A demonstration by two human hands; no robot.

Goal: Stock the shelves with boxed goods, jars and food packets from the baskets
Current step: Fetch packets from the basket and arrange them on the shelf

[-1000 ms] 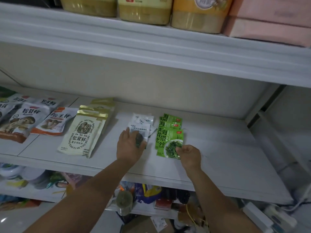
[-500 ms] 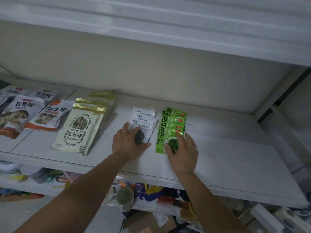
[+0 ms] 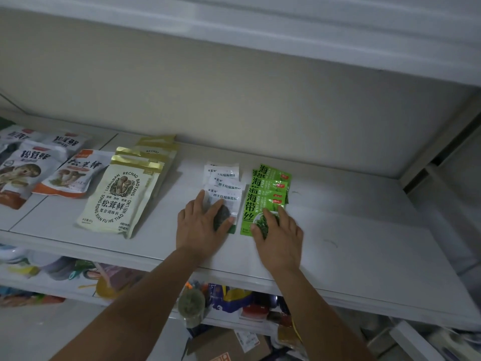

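Observation:
On the white shelf [image 3: 351,246] lie two small overlapping stacks of packets. My left hand [image 3: 200,227] rests flat on the near end of the white kelp packets [image 3: 225,183], fingers spread over the dark window of the front one. My right hand [image 3: 279,235] lies with straight fingers on the lower end of the green kelp packets [image 3: 263,199], just right of the white stack. Both stacks run front to back, a narrow gap between them.
Cream and gold mushroom pouches [image 3: 119,196] lie left of my hands, white and orange mushroom pouches [image 3: 70,175] further left. The upper shelf [image 3: 286,35] hangs overhead. A lower shelf [image 3: 65,277] holds mixed goods; a cardboard box [image 3: 223,345] sits below.
A second ago my right hand held the front green packet by its corner; now it lies flat on it, the stack straightened. The left hand has stayed on the white packets. The view tilted down.

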